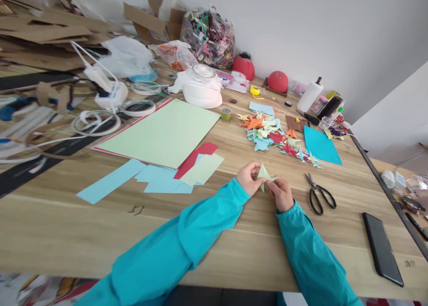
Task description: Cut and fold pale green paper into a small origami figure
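Observation:
Between my two hands is a pale green folded paper crane (263, 172), held just above the wooden table (214, 239). My left hand (249, 177) pinches its left side, thumb towards me. My right hand (281, 193) grips the lower right part, near a thin point that sticks out to the right. Beyond my hands lies a heap of folded paper cranes (267, 128) in orange, green, blue and red. Black-handled scissors (319, 194) rest to the right of my right hand, blades partly apart.
Left of my hands are blue paper pieces (163, 179), a red strip (192, 161) and a large green sheet stack (163, 132). A phone (383, 248) lies near the right edge. Farther back are a turquoise sheet (321, 144), a yellow tape measure (254, 90) and coiled cables (95, 122).

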Demonstrator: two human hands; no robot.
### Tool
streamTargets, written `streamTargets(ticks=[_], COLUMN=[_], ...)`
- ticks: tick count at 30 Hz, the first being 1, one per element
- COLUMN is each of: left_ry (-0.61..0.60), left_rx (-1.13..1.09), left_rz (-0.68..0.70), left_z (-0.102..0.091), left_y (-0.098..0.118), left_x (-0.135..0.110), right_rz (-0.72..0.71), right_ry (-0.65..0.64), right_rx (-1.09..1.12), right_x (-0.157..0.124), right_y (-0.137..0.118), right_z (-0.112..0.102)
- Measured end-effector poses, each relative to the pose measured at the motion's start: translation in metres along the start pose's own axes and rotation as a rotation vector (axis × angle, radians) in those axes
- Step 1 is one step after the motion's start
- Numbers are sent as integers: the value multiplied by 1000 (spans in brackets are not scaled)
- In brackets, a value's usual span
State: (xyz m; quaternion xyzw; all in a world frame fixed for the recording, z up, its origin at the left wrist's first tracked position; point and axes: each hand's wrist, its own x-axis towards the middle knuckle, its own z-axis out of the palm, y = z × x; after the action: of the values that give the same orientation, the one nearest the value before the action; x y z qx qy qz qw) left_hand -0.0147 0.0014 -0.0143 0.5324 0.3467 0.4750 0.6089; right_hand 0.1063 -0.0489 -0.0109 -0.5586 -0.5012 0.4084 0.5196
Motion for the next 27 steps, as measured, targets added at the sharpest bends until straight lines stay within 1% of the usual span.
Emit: streamTargets(ticks=[7, 9, 11, 15, 19, 24, 27], left_ry=[21, 28, 29, 30, 31, 34, 30], left_rx=[87, 54, -33, -188, -201, -212, -208], left_rz=[59, 30, -20, -78, -76, -66, -67], left_z=[0, 0, -1, -2, -2, 0, 0], left_y=[-2, -3, -3, -2, -1, -5, -7], left_x=[-2, 0, 2, 6, 6, 7, 7], right_rz=[-13, 1, 26, 65, 69, 65, 50], right_ry=[25, 37, 44, 31, 36, 35, 10], right_rx=[8, 0, -4, 83, 135, 121, 131], right_x=[-1, -1, -1, -2, -1, 0, 0], right_y=[4, 4, 4, 1, 1, 2, 3], right_z=[1, 1, 2, 4, 4, 4, 3])
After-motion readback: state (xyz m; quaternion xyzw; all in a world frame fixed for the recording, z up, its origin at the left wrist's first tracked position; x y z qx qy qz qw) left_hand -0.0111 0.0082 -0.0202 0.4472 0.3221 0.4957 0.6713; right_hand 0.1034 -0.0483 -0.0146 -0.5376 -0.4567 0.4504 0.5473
